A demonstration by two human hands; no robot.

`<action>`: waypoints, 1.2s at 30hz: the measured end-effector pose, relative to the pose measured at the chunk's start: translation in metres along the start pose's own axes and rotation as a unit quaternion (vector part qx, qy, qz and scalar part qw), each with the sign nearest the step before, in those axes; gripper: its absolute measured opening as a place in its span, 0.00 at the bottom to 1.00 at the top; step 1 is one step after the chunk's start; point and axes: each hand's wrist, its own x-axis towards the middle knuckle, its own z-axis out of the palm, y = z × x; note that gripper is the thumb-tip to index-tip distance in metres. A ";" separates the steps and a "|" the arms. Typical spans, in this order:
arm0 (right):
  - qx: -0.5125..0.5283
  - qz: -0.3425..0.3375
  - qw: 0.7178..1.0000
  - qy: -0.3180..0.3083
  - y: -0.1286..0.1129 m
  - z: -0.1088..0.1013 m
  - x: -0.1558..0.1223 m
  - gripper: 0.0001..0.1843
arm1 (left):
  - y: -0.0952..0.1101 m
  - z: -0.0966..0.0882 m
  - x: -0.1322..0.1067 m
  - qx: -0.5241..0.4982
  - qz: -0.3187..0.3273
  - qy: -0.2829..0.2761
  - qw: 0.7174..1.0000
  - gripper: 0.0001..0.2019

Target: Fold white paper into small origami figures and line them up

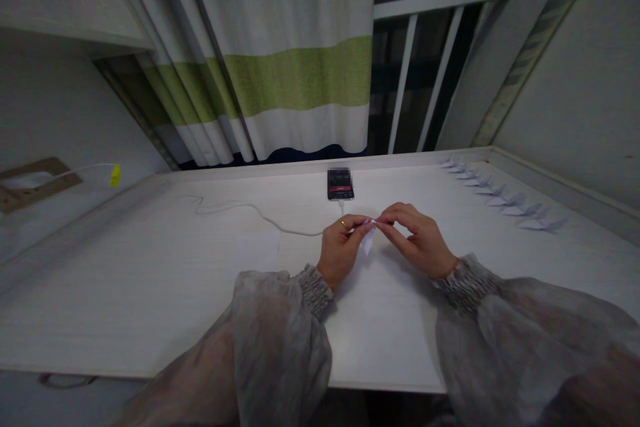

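Note:
Between my two hands is a small piece of folded white paper, its pointed lower part hanging below the fingers. My left hand, with a ring on one finger, pinches the paper from the left. From the right, my right hand pinches its upper edge between thumb and forefinger. The fingertips of both hands nearly meet there and cover part of the folds. Both hands are above the white desk. Along the desk's right side stands a row of several folded white paper figures.
A phone lies beyond my hands, plugged into a white cable that runs left. A pale paper sheet lies left of my left hand. A striped curtain and white window bars are behind the desk's raised back edge.

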 end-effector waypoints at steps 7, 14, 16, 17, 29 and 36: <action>-0.016 -0.006 1.000 0.007 -0.001 0.000 0.000 0.04 | 0.003 0.000 -0.001 -0.002 0.000 0.002 1.000 0.08; -0.003 0.009 1.000 0.016 -0.002 0.002 0.000 0.04 | 0.004 0.001 -0.001 -0.007 0.008 -0.003 1.000 0.07; 0.005 0.018 1.000 0.016 -0.002 0.002 0.000 0.04 | 0.005 0.001 -0.001 -0.006 0.010 -0.002 1.000 0.06; 0.008 0.022 1.000 0.015 -0.003 0.002 0.000 0.05 | 0.005 0.001 -0.001 -0.004 0.012 -0.001 1.000 0.06; 0.028 0.055 0.998 0.003 -0.002 0.003 0.000 0.05 | 0.006 0.000 -0.001 0.034 0.001 -0.006 0.999 0.09; 0.034 0.068 0.997 -0.006 -0.001 0.002 0.000 0.05 | 0.005 -0.001 -0.002 0.031 -0.004 -0.021 0.999 0.10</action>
